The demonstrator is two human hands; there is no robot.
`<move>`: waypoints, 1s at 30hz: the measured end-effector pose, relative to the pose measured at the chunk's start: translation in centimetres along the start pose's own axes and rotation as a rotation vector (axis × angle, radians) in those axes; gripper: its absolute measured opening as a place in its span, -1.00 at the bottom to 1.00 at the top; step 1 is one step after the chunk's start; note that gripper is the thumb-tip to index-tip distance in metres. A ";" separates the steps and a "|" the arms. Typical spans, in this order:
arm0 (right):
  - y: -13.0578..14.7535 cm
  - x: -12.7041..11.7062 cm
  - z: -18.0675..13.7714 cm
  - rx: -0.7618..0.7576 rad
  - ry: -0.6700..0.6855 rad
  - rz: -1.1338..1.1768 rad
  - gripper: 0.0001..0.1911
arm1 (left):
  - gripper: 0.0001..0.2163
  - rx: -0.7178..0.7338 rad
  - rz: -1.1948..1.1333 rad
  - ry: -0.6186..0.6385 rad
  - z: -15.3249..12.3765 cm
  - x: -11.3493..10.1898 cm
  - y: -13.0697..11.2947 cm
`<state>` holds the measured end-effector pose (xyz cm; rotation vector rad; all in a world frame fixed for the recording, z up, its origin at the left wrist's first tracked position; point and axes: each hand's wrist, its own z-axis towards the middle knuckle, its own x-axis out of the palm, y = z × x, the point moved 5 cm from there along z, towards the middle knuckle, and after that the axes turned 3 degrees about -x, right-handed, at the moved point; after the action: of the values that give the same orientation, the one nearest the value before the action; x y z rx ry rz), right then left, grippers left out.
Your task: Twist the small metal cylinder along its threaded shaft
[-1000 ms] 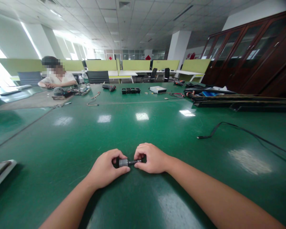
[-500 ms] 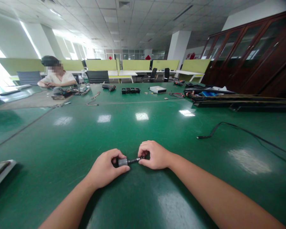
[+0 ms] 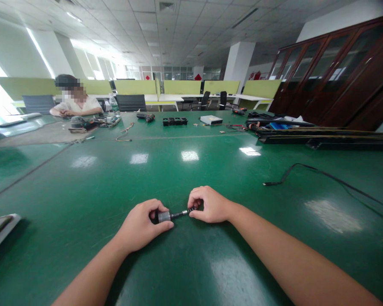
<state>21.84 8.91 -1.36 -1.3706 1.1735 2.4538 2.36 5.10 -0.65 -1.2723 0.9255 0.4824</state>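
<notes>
My left hand (image 3: 140,225) is closed around a small grey metal cylinder (image 3: 164,216) resting just above the green table (image 3: 191,170). A thin dark rod (image 3: 179,213) sticks out of the cylinder to the right. My right hand (image 3: 210,205) pinches the rod's far end between thumb and fingers. Both hands lie low on the table near its front middle, a few centimetres apart.
A black cable (image 3: 306,172) curves across the table at the right. A flat white-edged device (image 3: 0,231) lies at the left edge. Far back are tools, black parts (image 3: 175,121), a white box (image 3: 211,120) and long dark rails (image 3: 322,138). Another person (image 3: 75,102) sits at the far left.
My right hand has drawn a little to the right and away from the left, so more of the dark rod shows between the hands. The left hand has stayed in place.
</notes>
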 end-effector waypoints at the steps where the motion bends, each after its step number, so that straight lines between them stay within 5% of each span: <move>1: 0.2 0.1 0.1 0.001 -0.001 -0.002 -0.93 | -0.79 -0.001 0.002 -0.001 0.0 0.0 0.0; 4: 1.3 0.5 0.3 -0.011 -0.025 0.020 -0.93 | -0.78 0.001 0.016 -0.014 0.2 0.0 -0.1; 8: 3.2 1.4 0.5 -0.079 -0.012 0.083 -0.51 | -0.80 0.022 0.025 -0.026 0.5 0.2 -0.3; 10: 3.3 1.7 0.5 -0.065 -0.013 0.129 -0.44 | -0.80 0.024 0.020 -0.027 0.6 0.2 -0.2; 30: 2.9 1.6 0.7 -0.094 -0.017 0.002 -0.88 | -0.80 0.014 -0.003 -0.001 0.4 0.0 -0.5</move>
<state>19.19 6.91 -0.63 -1.3697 1.0698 2.5467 2.87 5.32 -0.34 -1.2603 0.9242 0.4732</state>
